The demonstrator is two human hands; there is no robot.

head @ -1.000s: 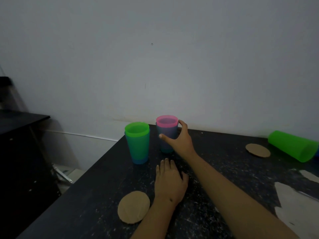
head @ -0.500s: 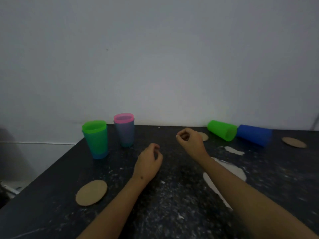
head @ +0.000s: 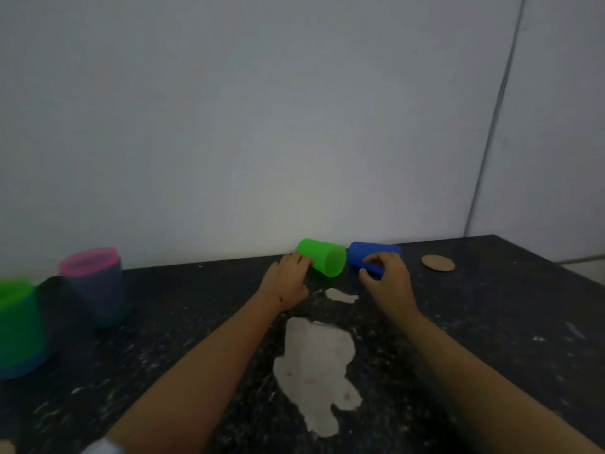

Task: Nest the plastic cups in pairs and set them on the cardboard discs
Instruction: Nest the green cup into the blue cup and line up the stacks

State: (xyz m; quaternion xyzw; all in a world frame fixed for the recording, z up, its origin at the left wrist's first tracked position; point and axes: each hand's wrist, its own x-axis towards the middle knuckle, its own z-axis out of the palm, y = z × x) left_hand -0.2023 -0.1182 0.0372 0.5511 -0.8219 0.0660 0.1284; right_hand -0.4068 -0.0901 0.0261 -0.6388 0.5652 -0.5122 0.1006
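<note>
A green cup (head: 324,262) and a blue cup (head: 366,255) lie on their sides at the back of the dark table (head: 491,339), close to the wall. My left hand (head: 284,283) touches the green cup's closed end with its fingertips, thumb off the cup. My right hand (head: 388,280) curls fingers and thumb around the blue cup. One cardboard disc (head: 438,263) lies bare just right of the blue cup. At the left stand two nested pairs: a pink cup in a grey-blue one (head: 95,290), and a green cup in a blue one (head: 19,329).
Pale worn patches (head: 314,365) mark the tabletop between my forearms. The wall runs right behind the lying cups. The table's right edge slants away at the far right. A sliver of another disc (head: 5,447) shows at the bottom left corner.
The view has swung right. My right hand left the pink-topped pair and both hands travelled to the lying cups; the right one now closes on the blue cup.
</note>
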